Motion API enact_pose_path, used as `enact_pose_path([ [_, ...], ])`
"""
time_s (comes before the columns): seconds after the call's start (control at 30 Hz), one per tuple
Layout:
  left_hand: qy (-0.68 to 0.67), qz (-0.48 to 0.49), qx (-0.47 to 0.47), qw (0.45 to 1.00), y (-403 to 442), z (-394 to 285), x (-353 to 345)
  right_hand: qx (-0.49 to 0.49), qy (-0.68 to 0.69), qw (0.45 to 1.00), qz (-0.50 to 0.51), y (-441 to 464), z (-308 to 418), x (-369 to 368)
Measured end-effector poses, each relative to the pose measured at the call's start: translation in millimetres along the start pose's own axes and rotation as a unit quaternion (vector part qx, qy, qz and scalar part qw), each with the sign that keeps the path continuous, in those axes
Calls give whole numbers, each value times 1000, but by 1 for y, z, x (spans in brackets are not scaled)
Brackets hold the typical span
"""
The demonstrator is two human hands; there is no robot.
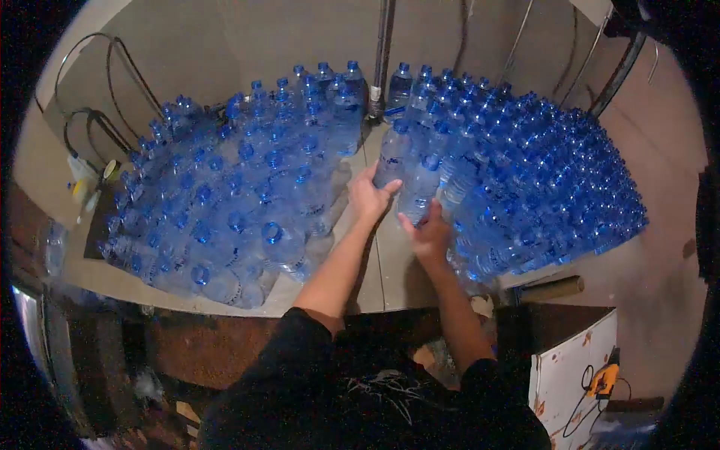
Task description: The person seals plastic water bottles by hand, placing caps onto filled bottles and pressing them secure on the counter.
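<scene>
My left hand (pixel 370 195) is wrapped round the lower part of a clear plastic bottle (pixel 391 154), which has a blue top and stands upright. Just to its right, my right hand (pixel 429 231) grips another bottle (pixel 420 186) low down, its thumb on the near side. Both bottles are at the left edge of the right-hand group of bottles (pixel 540 180), close against their neighbours. Whether their bases touch the table is hidden by my hands. A second large group of bottles (pixel 232 187) fills the left side.
A strip of pale tabletop (pixel 367 270) runs between the groups. Behind them rises a vertical pole (pixel 381 60). Bent black cables or rods (pixel 112 82) hang at the left. A white box (pixel 574 382) with a yellow tool (pixel 604 381) against it stands below right, near a cardboard tube (pixel 551 289).
</scene>
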State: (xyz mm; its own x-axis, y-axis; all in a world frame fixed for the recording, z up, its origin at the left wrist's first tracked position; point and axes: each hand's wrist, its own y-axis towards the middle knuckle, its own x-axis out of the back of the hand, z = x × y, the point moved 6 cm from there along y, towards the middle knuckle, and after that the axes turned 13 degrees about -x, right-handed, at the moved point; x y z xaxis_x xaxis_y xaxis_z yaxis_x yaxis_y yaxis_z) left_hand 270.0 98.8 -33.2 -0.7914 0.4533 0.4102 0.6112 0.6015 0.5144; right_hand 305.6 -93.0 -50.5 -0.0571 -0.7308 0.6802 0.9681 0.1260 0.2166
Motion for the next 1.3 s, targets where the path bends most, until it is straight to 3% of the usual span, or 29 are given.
enact_pose_path([
  [0.07, 21, -9, -18, 1000, -2, 7, -3, 129, -30, 986, -101, -7, 14, 19],
  [0.13, 17, 24, -11, 1000, -1, 2, -1, 126, -3, 985, -114, -12, 30, 42],
  [0.2, 11, 46, -3, 999, 3, -5, 4, -8, 78, 996, -40, -14, 47, 71],
  [0.27, 4, 66, 5, 998, 2, -10, 6, -15, 34, 999, -2, -3, 76, 97],
  [0.3, 13, 42, -17, 999, 0, -8, 6, -18, 11, 1000, 16, 6, 87, 105],
  [0.4, 21, -39, -58, 997, -13, -4, 8, 117, -23, 991, -56, 26, 128, 121],
  [0.47, 2, -97, -44, 994, -43, -6, 17, 131, -97, 986, 30, 44, 143, 115],
  [0.5, -13, -54, -42, 998, -62, -11, 22, 138, -135, 978, 76, 48, 147, 111],
  [0.57, -44, 28, -39, 998, -107, -23, 44, 162, -171, 969, 68, 47, 156, 111],
  [0.6, -253, 45, 9, 966, -139, -14, 43, 174, -187, 965, 62, 49, 159, 109],
  [0.67, -373, 181, 23, 910, -183, -26, 81, 184, -163, 966, 76, 56, 153, 106],
  [0.7, -286, 299, -9, 910, -192, -45, 129, 186, -167, 965, 80, 56, 156, 107],
  [0.73, -266, 322, -65, 906, -203, -47, 163, 190, -169, 963, 84, 56, 163, 107],
  [0.77, -242, 341, -120, 901, -215, -45, 190, 210, -188, 957, 70, 54, 177, 111],
  [0.87, -240, 303, 72, 920, -257, 2, 251, 282, -216, 935, -11, 33, 262, 137],
  [0.93, -192, 294, 109, 930, -275, 35, 282, 306, -98, 947, 0, 35, 321, 159],
  [1.03, -124, 280, 118, 945, -282, 76, 331, 276, -34, 958, 72, 65, 420, 184],
  [1.07, -105, 277, 113, 949, -283, 86, 345, 282, -35, 955, 87, 78, 454, 181],
  [1.1, -101, 257, 123, 953, -277, 93, 366, 368, -32, 926, 71, 77, 491, 165],
  [1.17, -60, 231, 130, 962, -277, 115, 402, 370, 21, 923, 106, 63, 550, 122],
  [1.2, -39, 219, 134, 966, -277, 125, 420, 283, 68, 944, 158, 53, 571, 91],
  [1.3, -38, 173, 179, 968, -275, 149, 468, 312, 24, 925, 216, 13, 615, -17],
])
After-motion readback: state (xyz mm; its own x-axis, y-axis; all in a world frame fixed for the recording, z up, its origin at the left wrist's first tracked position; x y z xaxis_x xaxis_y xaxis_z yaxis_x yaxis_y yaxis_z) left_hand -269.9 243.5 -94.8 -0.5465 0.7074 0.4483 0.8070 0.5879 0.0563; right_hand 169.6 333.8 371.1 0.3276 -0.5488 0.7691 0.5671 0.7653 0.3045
